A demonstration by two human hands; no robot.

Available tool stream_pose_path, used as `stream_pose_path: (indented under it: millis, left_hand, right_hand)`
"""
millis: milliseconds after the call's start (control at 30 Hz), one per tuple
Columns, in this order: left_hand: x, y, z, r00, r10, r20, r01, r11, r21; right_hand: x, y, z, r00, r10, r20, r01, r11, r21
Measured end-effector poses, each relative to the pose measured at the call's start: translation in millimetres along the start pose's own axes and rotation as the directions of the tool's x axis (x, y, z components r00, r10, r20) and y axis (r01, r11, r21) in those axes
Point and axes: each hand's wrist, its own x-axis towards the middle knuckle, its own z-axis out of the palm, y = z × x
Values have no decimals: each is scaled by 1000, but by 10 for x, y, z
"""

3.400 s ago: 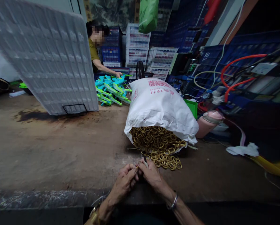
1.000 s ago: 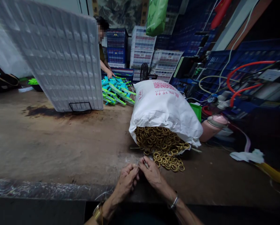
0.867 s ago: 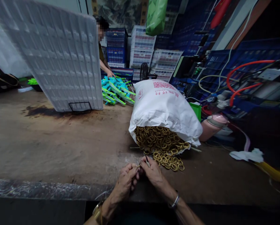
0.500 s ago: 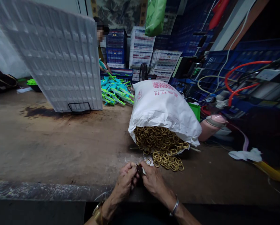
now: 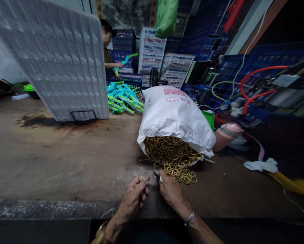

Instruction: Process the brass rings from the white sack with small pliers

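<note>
Near the front of the bench, my left hand (image 5: 134, 192) pinches a gold ring (image 5: 147, 178) between thumb and fingers, seen nearly edge-on. My right hand (image 5: 171, 189) is closed around a small knife (image 5: 156, 175) with a dark blade and a pale part by the thumb; the blade points up and left, apart from the ring. Just beyond the right hand lies a pile of loose gold rings (image 5: 178, 172). It spills from the open mouth of a white woven sack (image 5: 176, 113), which lies on its side, full of more rings.
A ribbed translucent panel (image 5: 65, 67) stands at left in a black wire stand (image 5: 83, 116). Behind are turquoise-and-green plastic parts (image 5: 124, 98) and a person holding one. A pink bottle (image 5: 227, 135), cloth (image 5: 261, 165) and red hoses (image 5: 243, 84) are at right on the wooden bench (image 5: 91, 162).
My hands have moved apart, the right one carrying the knife away from the ring in my left. The person behind has raised a turquoise-and-green part. The view has shifted slightly.
</note>
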Motion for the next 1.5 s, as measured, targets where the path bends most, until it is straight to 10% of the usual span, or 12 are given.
stream_pose_path:
  millis: [600, 1000, 1500]
  left_hand:
    - [108, 10, -116, 982, -186, -32, 157, 895, -417]
    - [131, -122, 29, 986, 34, -162, 13, 960, 279]
    - [116, -65, -78, 902, 425, -73, -332, 793, 511]
  right_hand:
    - [71, 136, 91, 993, 31, -113, -40, 996, -82]
    - [44, -158, 131, 992, 28, -126, 38, 870, 491]
    - [48, -260, 0, 995, -102, 20, 59, 714, 697]
